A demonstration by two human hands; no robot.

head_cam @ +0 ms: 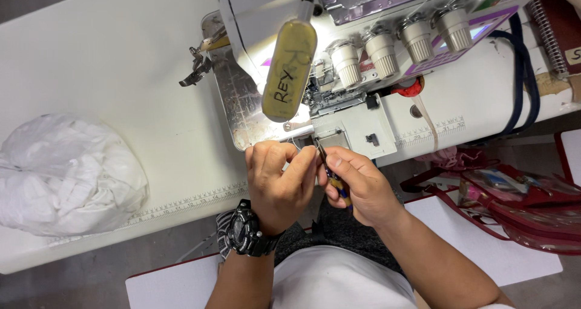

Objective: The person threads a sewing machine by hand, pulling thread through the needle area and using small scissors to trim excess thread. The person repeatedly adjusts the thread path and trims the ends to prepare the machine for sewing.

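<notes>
Both hands meet at the front edge of a white sewing machine (363, 124). My left hand (278, 179), with a black watch on its wrist, pinches a thin thread between thumb and forefinger; the thread itself is barely visible. My right hand (357, 185) grips a pair of slim metal tweezers (321, 153), tips pointing up toward the machine's lower front cover. A small yellow and blue object also shows under the right palm; what it is I cannot tell.
A yellowish lamp head (289, 72) hangs over the metal needle plate (239, 103). Several white tension knobs (399, 43) line the machine. A bundle of white fabric (63, 176) lies at the left on the white table (121, 61). A red clear-sided bag (520, 206) sits at the right.
</notes>
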